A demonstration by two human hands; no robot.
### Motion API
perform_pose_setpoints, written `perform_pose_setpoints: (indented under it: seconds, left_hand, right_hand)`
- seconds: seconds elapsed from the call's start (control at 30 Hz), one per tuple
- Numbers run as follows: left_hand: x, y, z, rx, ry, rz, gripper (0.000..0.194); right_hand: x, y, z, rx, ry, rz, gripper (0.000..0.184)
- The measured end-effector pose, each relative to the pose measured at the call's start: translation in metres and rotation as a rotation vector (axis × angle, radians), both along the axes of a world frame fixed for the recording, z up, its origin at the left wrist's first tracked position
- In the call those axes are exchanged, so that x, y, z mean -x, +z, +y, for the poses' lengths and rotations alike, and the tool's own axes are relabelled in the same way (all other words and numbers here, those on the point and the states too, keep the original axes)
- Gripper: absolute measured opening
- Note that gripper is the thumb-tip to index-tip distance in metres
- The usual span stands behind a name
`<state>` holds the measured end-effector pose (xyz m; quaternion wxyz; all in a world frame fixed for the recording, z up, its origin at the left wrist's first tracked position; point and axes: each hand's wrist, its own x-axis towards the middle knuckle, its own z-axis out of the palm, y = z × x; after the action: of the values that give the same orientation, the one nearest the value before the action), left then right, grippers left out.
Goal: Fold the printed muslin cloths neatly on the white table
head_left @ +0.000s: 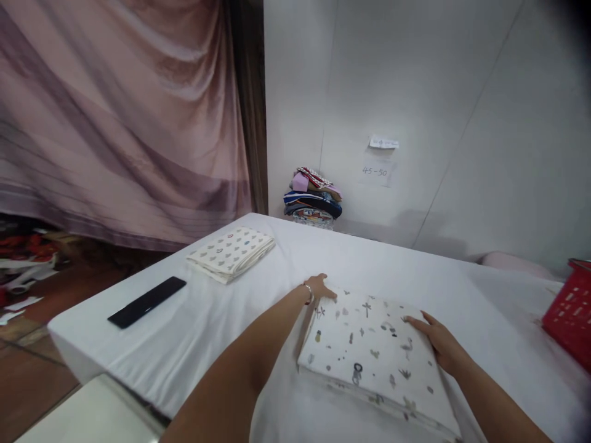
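I have the printed cloth [373,357] folded flat on the white-covered bench [221,332], between my two hands. My left hand [322,287] touches its far left corner, grip spread wide, thumb and fingers apart. My right hand [436,341] rests on its right edge — fingers loosely open on top. The other folded cloth [233,251] lies farther left, near a black slab [148,301].

Red basket [571,315] — cut off right

White printed cloth [373,357], red basket [570,314]
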<state>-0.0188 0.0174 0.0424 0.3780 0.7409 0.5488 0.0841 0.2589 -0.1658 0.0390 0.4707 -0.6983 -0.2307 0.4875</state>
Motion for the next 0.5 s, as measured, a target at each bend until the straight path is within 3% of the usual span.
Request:
perform_pose_setpoints:
  seconds: [0.23,0.4,0.5]
  left_hand:
    - [0.007,0.005,0.008,0.181,-0.067,-0.150,0.073]
    - [0.015,-0.007,0.003,0.435,0.015,-0.459,0.083]
    - [0.017,-0.009,0.002,0.466,0.024,-0.490,0.080]
  right_hand:
    - [-0.002,0.002,0.000,-0.033,0.095,0.057,0.063]
    - [-0.001,0.002,-0.003,-0.090,0.091,0.142,0.066]
    - [0.001,0.006,-0.006,-0.049,0.111,0.149,0.068]
